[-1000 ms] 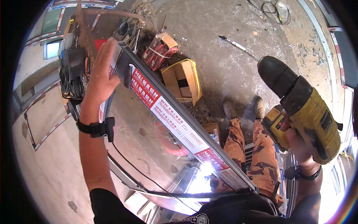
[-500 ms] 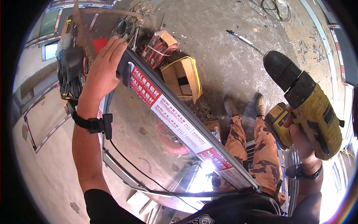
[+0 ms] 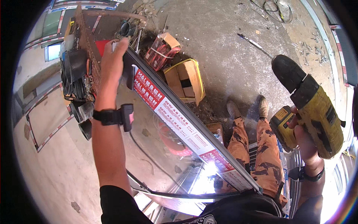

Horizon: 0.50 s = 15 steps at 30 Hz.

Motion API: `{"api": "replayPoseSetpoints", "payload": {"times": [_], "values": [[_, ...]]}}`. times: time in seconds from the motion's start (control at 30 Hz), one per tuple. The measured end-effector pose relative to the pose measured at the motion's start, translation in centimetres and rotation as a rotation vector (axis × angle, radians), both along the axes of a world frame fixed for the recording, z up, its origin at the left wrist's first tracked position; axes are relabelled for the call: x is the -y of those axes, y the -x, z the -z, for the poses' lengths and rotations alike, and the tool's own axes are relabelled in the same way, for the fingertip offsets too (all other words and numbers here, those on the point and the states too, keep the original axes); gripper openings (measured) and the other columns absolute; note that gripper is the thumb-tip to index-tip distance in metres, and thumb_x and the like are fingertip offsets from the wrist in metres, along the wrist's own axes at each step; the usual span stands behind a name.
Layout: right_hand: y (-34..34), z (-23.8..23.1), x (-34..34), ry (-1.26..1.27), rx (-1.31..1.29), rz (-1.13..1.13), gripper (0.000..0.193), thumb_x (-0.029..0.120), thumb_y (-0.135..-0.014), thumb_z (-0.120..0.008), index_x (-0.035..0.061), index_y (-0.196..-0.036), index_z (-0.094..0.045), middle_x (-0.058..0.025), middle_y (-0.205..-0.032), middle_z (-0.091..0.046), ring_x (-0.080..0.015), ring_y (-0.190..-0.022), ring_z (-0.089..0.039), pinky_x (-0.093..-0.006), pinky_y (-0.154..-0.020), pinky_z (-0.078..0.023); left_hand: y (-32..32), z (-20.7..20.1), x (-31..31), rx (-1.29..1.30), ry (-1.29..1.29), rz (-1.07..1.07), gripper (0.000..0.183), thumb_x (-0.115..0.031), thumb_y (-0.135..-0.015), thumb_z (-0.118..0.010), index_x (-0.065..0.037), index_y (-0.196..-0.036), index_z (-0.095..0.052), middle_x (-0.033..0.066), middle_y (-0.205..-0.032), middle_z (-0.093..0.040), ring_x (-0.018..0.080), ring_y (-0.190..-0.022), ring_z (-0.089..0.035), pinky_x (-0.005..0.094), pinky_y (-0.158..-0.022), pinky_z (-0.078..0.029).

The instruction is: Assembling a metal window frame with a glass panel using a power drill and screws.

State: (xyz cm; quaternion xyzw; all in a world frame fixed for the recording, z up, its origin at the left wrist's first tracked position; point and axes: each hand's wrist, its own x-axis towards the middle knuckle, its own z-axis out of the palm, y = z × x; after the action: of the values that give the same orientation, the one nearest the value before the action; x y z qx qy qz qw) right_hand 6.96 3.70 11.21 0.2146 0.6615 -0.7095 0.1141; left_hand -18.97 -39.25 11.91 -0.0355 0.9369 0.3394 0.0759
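Note:
A glazed window frame [image 3: 188, 108] slants across the middle, dark-edged, with a red and white printed film along its profile. Its lower end rests against my body. My left hand [image 3: 113, 58] is closed at the upper-left corner of this frame; a small pale patch shows by the fingers, too small to name. In my right hand [image 3: 304, 140] is a yellow and black cordless drill [image 3: 317, 112], gripped by the handle. The drill's long bit [image 3: 255, 45] points up and left over the floor, apart from the frame.
Beyond the frame stand an open cardboard box [image 3: 184, 80] with a yellow rim and a red strapped carton [image 3: 162, 50]. Black tool pouches [image 3: 74, 74] hang at the left. A dark cable [image 3: 278, 11] lies on the concrete floor. Metal profiles lie beside my right leg.
My left hand has turned and its fingers have curled at the corner, with the forearm shifted right. The drill has moved slightly right and down. The frame has shifted a little in view.

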Motion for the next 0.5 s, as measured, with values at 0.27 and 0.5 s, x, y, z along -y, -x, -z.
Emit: {"api": "replayPoseSetpoints", "payload": {"times": [0.27,0.5], "values": [[1.4,-0.5,1.2,-0.178,-0.110,-0.024,0.031,0.000,-0.080,-0.062,-0.0012,-0.111,-0.056,-0.0094,-0.087,-0.065,-0.0167,-0.079,-0.064,-0.0285,-0.069,-0.051,0.1,2.4,0.3,-0.161,0.419,-0.075,0.049,-0.035,-0.075,-0.060,0.003,-0.105,-0.057,0.0230,-0.100,-0.063,0.0383,-0.094,-0.060,0.0408,-0.086,-0.042],[1.0,0.0,0.0,-0.168,-0.130,-0.163,0.040,0.018,-0.087,-0.064,0.0026,-0.122,-0.051,-0.0078,-0.109,-0.060,-0.0108,-0.082,-0.057,-0.0295,-0.081,-0.048,0.3,2.4,0.1,-0.234,0.497,-0.042,0.047,-0.034,-0.076,-0.057,0.003,-0.104,-0.058,0.0239,-0.100,-0.063,0.0414,-0.097,-0.058,0.0429,-0.088,-0.041]]}}
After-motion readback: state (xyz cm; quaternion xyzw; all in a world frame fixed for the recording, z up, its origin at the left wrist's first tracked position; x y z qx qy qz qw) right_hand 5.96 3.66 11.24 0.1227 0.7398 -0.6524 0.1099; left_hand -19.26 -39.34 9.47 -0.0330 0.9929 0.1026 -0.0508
